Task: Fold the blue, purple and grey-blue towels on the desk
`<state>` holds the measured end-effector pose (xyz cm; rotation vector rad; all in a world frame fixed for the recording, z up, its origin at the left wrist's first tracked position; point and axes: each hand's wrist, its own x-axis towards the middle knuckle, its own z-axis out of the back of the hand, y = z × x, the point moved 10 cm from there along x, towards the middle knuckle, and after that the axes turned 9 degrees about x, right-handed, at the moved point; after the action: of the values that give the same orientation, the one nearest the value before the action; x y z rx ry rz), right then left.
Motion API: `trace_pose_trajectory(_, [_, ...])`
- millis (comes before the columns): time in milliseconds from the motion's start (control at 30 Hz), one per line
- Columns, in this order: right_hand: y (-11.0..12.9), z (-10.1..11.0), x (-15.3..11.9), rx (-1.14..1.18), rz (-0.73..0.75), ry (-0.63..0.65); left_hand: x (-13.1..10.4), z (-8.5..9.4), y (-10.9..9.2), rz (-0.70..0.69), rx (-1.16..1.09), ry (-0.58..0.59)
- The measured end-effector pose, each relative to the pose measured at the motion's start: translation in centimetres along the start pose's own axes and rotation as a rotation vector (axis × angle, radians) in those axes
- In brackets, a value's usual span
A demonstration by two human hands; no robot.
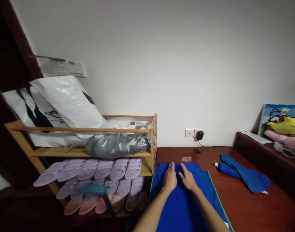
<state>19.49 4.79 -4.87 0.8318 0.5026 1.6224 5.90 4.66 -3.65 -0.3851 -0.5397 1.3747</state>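
Blue cloth, spread over the tabletop at the lower centre of the frame and running off the bottom edge. Rests under both hands, near the upper border. Left hand narrow, palm down, extended fingers held close together; right hand wider, fingers stretched out over the fabric. Cannot tell how hard either presses.

Shows purple trim along the top edge and thin green trim down both sides. Steps down at the upper right, with a layer there reaching past the upper one. Lies just beside the post of the wooden rack on the left, so tightest on that side. Leaves a strip of reddish-brown surface toward the wall, and a broader band on the right, as far as the smaller blue bundle. Farther right, bounded by a dark raised ledge. Near the wall, a black adapter with a cable trailing right along the back of the table.

Reads "FLYTE", partly cut off by a fold, on the white bag at the left, with smaller print beneath too blurred to make out fully. White label at the lower right of the cloth, and white tags on the bundle: too small to read. Likewise the buttons on the remote control, left of centre.
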Motion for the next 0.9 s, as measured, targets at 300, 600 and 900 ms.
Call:
trace_pose_trajectory(300, [-4.0,0.7,-3.3,-0.260,-0.127,0.029,-2.4,-0.1,3.7,-0.128,0.338,0.095])
trace_pose_trajectory(600, [-10.0,5.5,-9.5,-0.450,-0.408,-0.005,-6.4,1.6,7.1,-0.052,0.343,0.113])
trace_pose_trajectory(900, [-7.9,7.1,-20.6,-0.318,-0.405,-0.079,-13.7,2.3,5.6,-0.095,0.325,0.159])
